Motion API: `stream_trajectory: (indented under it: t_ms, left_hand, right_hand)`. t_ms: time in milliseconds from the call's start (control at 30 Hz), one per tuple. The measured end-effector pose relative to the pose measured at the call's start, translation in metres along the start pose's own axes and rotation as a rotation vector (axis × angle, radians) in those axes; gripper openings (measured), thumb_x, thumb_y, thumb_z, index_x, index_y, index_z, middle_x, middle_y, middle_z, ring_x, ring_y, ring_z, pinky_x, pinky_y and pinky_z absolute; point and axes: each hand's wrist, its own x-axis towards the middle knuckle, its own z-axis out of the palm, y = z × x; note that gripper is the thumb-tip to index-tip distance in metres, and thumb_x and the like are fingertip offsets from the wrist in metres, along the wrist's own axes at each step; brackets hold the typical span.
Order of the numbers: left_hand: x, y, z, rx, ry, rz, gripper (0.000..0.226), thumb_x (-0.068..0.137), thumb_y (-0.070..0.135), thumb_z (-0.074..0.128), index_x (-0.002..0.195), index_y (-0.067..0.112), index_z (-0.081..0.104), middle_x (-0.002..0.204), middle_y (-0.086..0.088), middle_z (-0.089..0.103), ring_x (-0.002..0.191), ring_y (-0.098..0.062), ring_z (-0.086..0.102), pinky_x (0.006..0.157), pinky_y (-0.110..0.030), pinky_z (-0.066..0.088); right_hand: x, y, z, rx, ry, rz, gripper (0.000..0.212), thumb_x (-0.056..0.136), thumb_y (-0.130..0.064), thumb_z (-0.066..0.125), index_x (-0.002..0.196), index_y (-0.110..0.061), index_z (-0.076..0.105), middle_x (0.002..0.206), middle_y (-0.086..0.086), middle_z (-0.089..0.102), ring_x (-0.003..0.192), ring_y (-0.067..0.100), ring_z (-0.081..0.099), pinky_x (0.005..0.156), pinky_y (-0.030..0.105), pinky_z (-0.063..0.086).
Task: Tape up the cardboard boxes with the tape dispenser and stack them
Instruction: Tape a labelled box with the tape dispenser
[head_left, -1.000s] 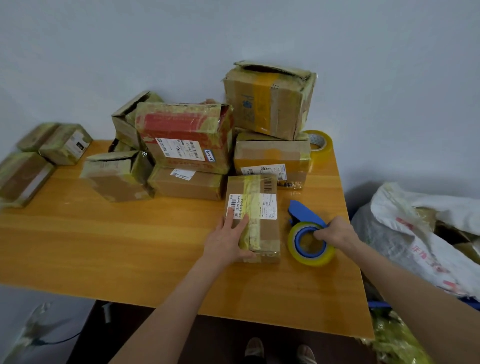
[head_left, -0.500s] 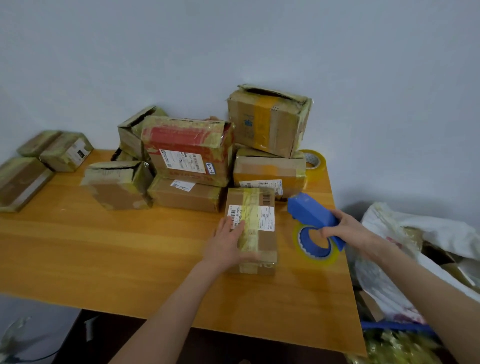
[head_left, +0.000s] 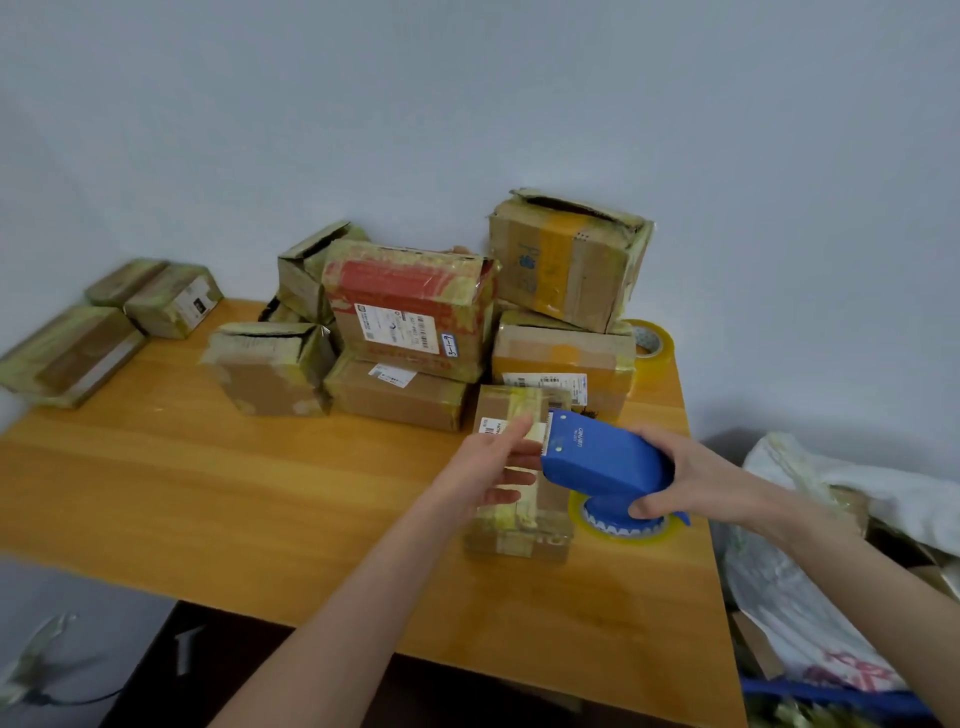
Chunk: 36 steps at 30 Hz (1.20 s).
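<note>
On wooden table (head_left: 208, 499), three taped boxes (head_left: 72, 353) at 10 o'clock edge. At 12 o'clock, pile of cardboard boxes (head_left: 410, 306) against wall. At 3 o'clock, small box (head_left: 519, 535) lies flat, just before pile. Over it left hand (head_left: 488, 467), fingers stretched, not gripping, tips at cutter edge of blue tape dispenser (head_left: 602, 457). Around dispenser, right hand (head_left: 696, 478) clamped. At 1 o'clock corner, spare tape roll (head_left: 649, 343). Beyond table, white bag (head_left: 810, 597).
</note>
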Motion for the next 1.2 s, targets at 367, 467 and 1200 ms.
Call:
stream_trajectory:
  t_ms: [367, 467, 1200]
  left_hand:
    - [-0.002, -0.021, -0.014, 0.003, -0.034, -0.058, 0.026, 0.094, 0.042, 0.054, 0.097, 0.019, 0.065, 0.090, 0.003, 0.069, 0.084, -0.013, 0.059, 0.069, -0.026, 0.049]
    - [-0.004, -0.027, -0.007, -0.037, -0.064, -0.092, 0.024, 0.093, 0.039, 0.057, 0.103, 0.018, 0.063, 0.092, 0.003, 0.068, 0.083, -0.012, 0.060, 0.065, -0.024, 0.049]
    - [0.004, -0.041, -0.015, 0.163, 0.171, 0.052, 0.009, 0.092, 0.023, 0.062, 0.089, 0.016, 0.067, 0.081, 0.002, 0.067, 0.072, -0.007, 0.060, 0.055, -0.017, 0.044]
  right_hand:
    - [0.011, 0.008, 0.013, -0.107, -0.045, -0.023, 0.069, 0.058, -0.031, 0.079, 0.120, -0.034, 0.048, 0.114, -0.008, 0.057, 0.100, 0.008, 0.060, 0.078, 0.024, 0.053]
    - [0.012, 0.006, 0.016, -0.080, -0.046, -0.029, 0.076, 0.053, -0.041, 0.079, 0.122, -0.034, 0.048, 0.115, -0.007, 0.056, 0.101, 0.010, 0.060, 0.077, 0.024, 0.053]
    - [0.013, 0.000, 0.018, -0.511, 0.023, -0.102, 0.075, 0.069, -0.040, 0.084, 0.131, -0.032, 0.043, 0.114, -0.013, 0.055, 0.101, 0.009, 0.056, 0.083, 0.024, 0.051]
